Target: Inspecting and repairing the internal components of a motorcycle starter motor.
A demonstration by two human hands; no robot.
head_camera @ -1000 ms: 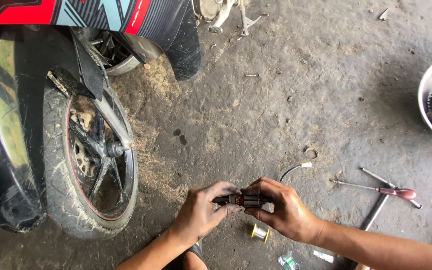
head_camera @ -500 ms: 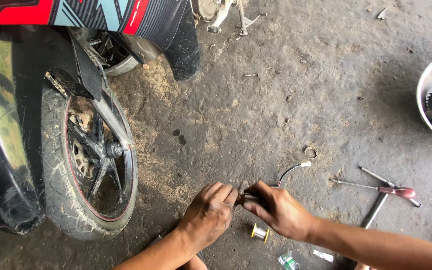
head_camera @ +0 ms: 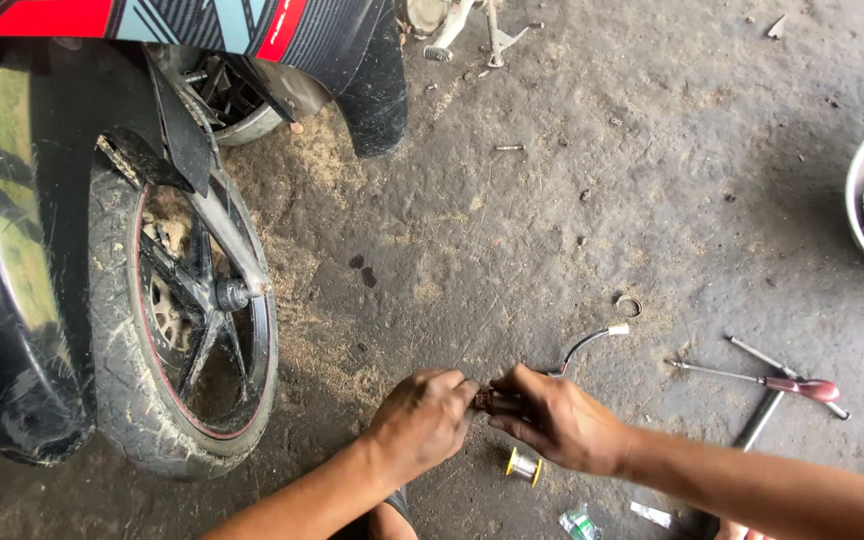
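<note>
Pinching together low over the grimy concrete floor (head_camera: pixel 572 200), the left hand (head_camera: pixel 422 420) and the right hand (head_camera: pixel 557 420) met around a small dark reddish part (head_camera: pixel 497 402), each with its fingertips closed on one end of it (what the part was could not be told; only a sliver showed between the fingers). A thin dark wire with a white plug (head_camera: pixel 592 342) curved away from behind the right hand and lay on the floor. Just below the right hand sat a small spool of wire (head_camera: pixel 524 465), and near it a bit of green wrapper (head_camera: pixel 579 522). Well to the right lay a screwdriver with a red handle (head_camera: pixel 772 382) crossed over other slim metal tools, with a small metal ring (head_camera: pixel 629 306) above them. To the left stood a motorcycle's front wheel (head_camera: pixel 187 330), muddy, under a black fender (head_camera: pixel 12 280). At the right edge a white basin (head_camera: pixel 860 205) held a chain sprocket.
</note>
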